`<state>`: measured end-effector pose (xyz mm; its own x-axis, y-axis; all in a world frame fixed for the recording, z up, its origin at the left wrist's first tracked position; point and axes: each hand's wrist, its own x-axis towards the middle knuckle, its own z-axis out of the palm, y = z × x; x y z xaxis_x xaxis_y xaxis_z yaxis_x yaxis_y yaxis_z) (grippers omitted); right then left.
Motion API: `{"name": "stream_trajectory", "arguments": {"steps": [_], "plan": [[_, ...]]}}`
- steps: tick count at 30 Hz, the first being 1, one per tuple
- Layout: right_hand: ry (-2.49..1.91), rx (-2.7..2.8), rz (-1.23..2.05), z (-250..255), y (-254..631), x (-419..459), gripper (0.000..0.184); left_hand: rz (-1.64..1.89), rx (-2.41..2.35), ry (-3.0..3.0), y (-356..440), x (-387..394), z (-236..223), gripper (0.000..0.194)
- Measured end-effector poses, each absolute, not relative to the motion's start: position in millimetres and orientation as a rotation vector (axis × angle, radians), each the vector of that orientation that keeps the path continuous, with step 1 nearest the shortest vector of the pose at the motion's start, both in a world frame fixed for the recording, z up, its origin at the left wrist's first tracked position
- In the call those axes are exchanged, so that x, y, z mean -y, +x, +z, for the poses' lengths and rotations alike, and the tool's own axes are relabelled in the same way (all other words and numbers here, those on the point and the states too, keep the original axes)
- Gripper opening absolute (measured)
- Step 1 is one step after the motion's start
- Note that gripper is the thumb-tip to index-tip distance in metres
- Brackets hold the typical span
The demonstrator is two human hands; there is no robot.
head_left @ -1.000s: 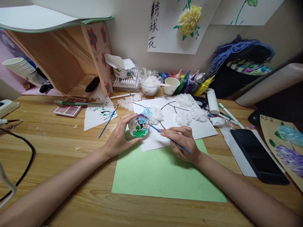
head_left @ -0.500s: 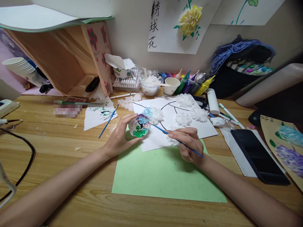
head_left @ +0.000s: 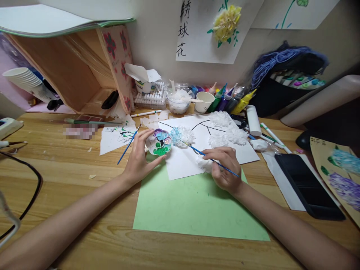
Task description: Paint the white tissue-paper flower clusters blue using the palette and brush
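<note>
My left hand [head_left: 142, 155] grips a small paint palette [head_left: 152, 143] by its edge, tilted so its wells of green, black, purple and light blue paint face me. In my right hand [head_left: 225, 167] is a thin blue paintbrush [head_left: 205, 154], its tip at the white crumpled-paper flower [head_left: 186, 135]. The left side of that flower is dabbed light blue. Other white paper flowers [head_left: 236, 134] sit on the white sheet [head_left: 180, 167], which carries black drawn branches. Beneath it lies a green sheet [head_left: 197, 210].
A second paintbrush [head_left: 128, 147] rests on a paint-smeared scrap [head_left: 112, 140]. Behind the sheet stand a bowl of paper bits [head_left: 179, 105], a paper cup [head_left: 204, 104] and several paint bottles [head_left: 218, 101]. A phone [head_left: 306, 187] lies at the right, a pink box [head_left: 118, 67] at the back left.
The palette has moved left, away from the flower, in my left hand. The brush tip has gone from the palette to the paper flower, slightly right.
</note>
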<state>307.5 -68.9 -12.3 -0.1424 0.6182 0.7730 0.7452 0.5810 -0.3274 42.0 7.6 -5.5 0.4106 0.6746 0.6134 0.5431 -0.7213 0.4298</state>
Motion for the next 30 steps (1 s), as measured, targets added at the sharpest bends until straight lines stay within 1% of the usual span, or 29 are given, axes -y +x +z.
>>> {"name": "stream_trajectory", "arguments": {"steps": [5, 11, 30], "plan": [[-1.107, 1.854, -0.168, -12.1, 307.0, 68.7, 0.031, 1.205, -1.093, 2.493, 42.4, -7.5, -4.9, 0.076], [-1.114, 1.878, -0.195, -9.9, 305.7, 69.1, 0.026, 1.205, -1.090, 2.494, 42.0, -7.8, -5.2, 0.076], [-1.120, 1.841, -0.225, -9.1, 306.5, 68.8, 0.026, 1.205, -1.071, 2.502, 42.4, -7.7, -5.1, 0.073]]}}
